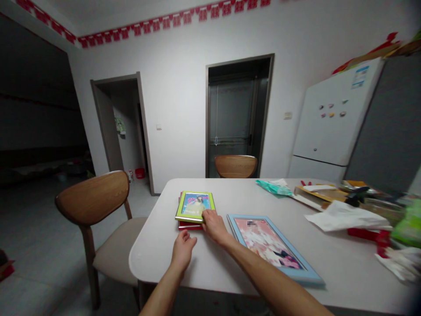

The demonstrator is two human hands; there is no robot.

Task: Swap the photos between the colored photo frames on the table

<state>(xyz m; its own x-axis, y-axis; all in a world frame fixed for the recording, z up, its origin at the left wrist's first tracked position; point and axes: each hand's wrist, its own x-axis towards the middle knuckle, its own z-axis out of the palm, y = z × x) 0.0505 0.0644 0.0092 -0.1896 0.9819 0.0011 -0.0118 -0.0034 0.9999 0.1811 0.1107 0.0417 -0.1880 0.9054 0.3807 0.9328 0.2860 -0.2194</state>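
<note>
A lime-green picture frame (178, 212) with a photo of a figure in a pale dress lies on top of a red picture frame (190, 226), mostly covered by it. My right hand (215, 226) grips the green frame at its near right corner, fingertips over the edge. Just in front of the stack, my left hand (183, 251) hovers with fingers loosely bent and the thumb apart, holding nothing. To the right of my right hand, a larger light-blue picture frame (296, 252) lies flat, with a pinkish photo partly blurred out.
The white table (158, 245) has rounded corners. On its right side lie a teal packet (274, 188), white paper (345, 216), a cardboard box and plastic bags. Wooden chairs stand at the left (95, 197) and far side (236, 166). A white fridge (329, 123) stands behind.
</note>
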